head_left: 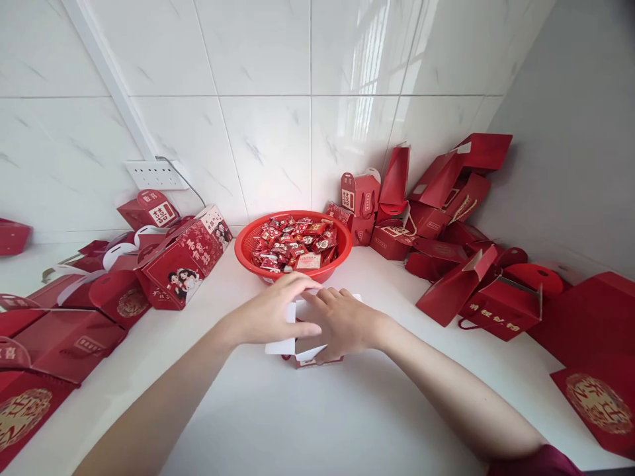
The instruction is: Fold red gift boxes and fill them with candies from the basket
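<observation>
A small red box (320, 363) with white inner flaps stands open on the white counter, below both my hands. My left hand (270, 311) reaches over its left side, thumb stretched across the opening and fingers extended toward the far edge. From the right, my right hand (344, 324) lies over the box, fingers spread and pointing left, thumb low by the near rim. The fingertips of the two hands nearly meet. Much of the box and its inside is covered by my hands. Just behind sits a red plastic basket (241, 254) of small red-wrapped sweets (292, 244).
On the left, several red gift boxes (178, 264) are crowded together near a wall socket (156, 175). More red boxes (431, 218) are piled at the right against the tiled wall (262, 145). Flat red box pieces (585, 317) lie at the far right.
</observation>
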`<state>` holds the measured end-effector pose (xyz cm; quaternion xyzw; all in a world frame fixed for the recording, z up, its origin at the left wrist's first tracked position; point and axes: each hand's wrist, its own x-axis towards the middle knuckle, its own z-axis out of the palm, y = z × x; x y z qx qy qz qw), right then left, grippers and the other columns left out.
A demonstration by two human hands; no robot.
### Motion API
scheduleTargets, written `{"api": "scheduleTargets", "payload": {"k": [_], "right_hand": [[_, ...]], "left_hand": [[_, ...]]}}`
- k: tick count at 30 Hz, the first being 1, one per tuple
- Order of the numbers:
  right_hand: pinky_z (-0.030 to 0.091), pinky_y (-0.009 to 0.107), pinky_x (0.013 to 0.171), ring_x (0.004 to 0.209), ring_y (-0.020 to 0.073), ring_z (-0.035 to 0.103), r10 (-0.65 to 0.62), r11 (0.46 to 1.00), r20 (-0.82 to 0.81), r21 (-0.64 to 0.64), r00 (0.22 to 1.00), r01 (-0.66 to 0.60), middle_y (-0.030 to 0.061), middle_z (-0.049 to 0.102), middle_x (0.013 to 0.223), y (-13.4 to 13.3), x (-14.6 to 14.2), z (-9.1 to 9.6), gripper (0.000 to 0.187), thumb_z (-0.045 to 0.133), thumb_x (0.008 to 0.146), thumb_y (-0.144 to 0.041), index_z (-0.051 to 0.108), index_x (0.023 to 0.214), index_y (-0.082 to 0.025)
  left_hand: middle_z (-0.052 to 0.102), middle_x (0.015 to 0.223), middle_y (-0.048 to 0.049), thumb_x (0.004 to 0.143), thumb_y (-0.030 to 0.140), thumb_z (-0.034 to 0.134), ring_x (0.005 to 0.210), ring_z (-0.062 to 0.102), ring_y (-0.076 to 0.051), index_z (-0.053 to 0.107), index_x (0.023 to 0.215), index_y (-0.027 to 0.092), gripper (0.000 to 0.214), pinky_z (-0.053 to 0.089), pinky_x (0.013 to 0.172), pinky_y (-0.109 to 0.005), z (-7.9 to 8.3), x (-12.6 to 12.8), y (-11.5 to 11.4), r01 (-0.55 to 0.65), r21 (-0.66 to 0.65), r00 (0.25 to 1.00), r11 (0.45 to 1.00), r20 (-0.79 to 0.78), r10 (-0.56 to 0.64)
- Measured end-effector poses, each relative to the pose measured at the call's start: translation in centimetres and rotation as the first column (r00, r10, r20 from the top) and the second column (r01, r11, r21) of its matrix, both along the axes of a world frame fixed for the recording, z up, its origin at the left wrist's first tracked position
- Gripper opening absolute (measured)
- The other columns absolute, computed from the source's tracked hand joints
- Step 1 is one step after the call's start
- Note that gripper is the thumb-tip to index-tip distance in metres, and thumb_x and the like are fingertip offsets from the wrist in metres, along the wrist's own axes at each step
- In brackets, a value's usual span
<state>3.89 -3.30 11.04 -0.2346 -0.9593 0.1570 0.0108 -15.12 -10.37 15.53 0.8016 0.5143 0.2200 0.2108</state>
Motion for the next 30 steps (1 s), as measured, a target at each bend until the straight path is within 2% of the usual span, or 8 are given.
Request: {"api": "scheduleTargets", "payload": {"k": [5,7,10,15,18,23,26,30], "right_hand": [[0.040,0.052,0.096,0.107,0.0357,0.050,-0.038,0.999,0.031,0.000,0.999,0.038,0.0174,0.054,0.118,1.6,0.9,0.1,0.093,0.079,0.062,-0.054,0.047,0.139,-0.012],[0.039,0.051,0.097,0.108,0.0353,0.050,0.027,0.999,-0.019,-0.030,0.999,-0.027,0.0155,0.054,0.119,2.6,1.2,-0.1,0.103,0.079,0.061,-0.056,0.039,0.145,-0.015],[0.036,0.048,0.103,0.119,0.0338,0.046,0.175,0.977,-0.187,-0.088,0.967,-0.194,0.0136,0.050,0.132,3.8,1.0,-0.8,0.107,0.079,0.063,-0.058,0.030,0.151,-0.021],[0.029,0.042,0.110,0.130,0.0287,0.041,0.183,0.936,-0.566,-0.151,0.804,-0.319,0.0113,0.046,0.142,4.0,-0.6,-3.0,0.076,0.066,0.079,-0.064,0.047,0.139,-0.022],[0.034,0.040,0.107,0.122,0.0256,0.049,-0.026,0.909,-0.758,-0.288,0.652,-0.300,0.0106,0.056,0.128,3.4,-1.7,-4.7,0.051,0.041,0.094,-0.062,0.057,0.120,-0.022],[0.042,0.038,0.097,0.104,0.0258,0.057,-0.302,0.896,-0.855,-0.405,0.421,-0.179,0.0114,0.058,0.107,2.4,-3.0,-6.8,0.047,0.031,0.095,-0.057,0.059,0.095,-0.020],[0.043,0.038,0.095,0.099,0.0251,0.058,-0.339,0.903,-0.856,-0.412,0.390,-0.120,0.0108,0.060,0.102,1.9,-3.2,-7.0,0.046,0.030,0.097,-0.054,0.059,0.085,-0.020],[0.043,0.038,0.094,0.092,0.0235,0.059,-0.285,0.949,-0.827,-0.315,0.485,0.019,0.0089,0.063,0.091,1.4,-2.8,-6.2,0.044,0.030,0.101,-0.046,0.058,0.078,-0.022]], "left_hand": [[0.028,0.153,-0.0135,0.073,0.050,0.078,0.144,0.025,-0.035,0.039,0.144,0.026,0.085,0.026,0.118,-0.051,-7.8,1.4,0.6,-0.015,0.062,0.940,0.998,0.341,-0.007],[0.024,0.155,-0.0138,0.075,0.051,0.076,0.147,0.019,-0.035,0.029,0.148,0.026,0.091,0.021,0.119,-0.053,-10.7,1.8,0.7,-0.045,0.067,0.809,0.997,0.588,-0.003],[0.020,0.158,-0.0148,0.071,0.048,0.081,0.146,0.022,-0.036,0.006,0.154,0.030,0.113,0.026,0.117,-0.055,-12.9,1.8,0.5,0.039,-0.027,0.667,0.999,0.745,-0.006],[0.026,0.155,-0.0169,0.077,0.050,0.075,0.141,0.032,-0.036,0.006,0.154,0.028,0.105,0.031,0.113,-0.054,-13.2,0.0,1.2,0.051,-0.022,0.618,0.998,0.786,-0.014],[0.026,0.154,-0.0163,0.072,0.044,0.080,0.141,0.031,-0.036,0.008,0.153,0.028,0.109,0.031,0.113,-0.054,-13.5,-1.2,2.0,0.066,-0.004,0.666,0.998,0.745,-0.041],[0.030,0.151,-0.0169,0.067,0.031,0.084,0.137,0.038,-0.036,0.002,0.154,0.030,0.120,0.035,0.109,-0.055,-13.8,-1.7,2.5,0.131,-0.002,0.697,0.991,0.712,-0.091],[0.033,0.150,-0.0164,0.069,0.031,0.083,0.134,0.042,-0.035,0.004,0.153,0.029,0.116,0.040,0.106,-0.053,-13.5,-1.8,2.6,0.131,-0.024,0.697,0.991,0.713,-0.075],[0.041,0.144,-0.0153,0.068,0.034,0.082,0.128,0.046,-0.034,0.023,0.147,0.025,0.099,0.041,0.104,-0.050,-13.1,-2.3,3.0,0.090,-0.025,0.741,0.996,0.670,-0.050]]}}
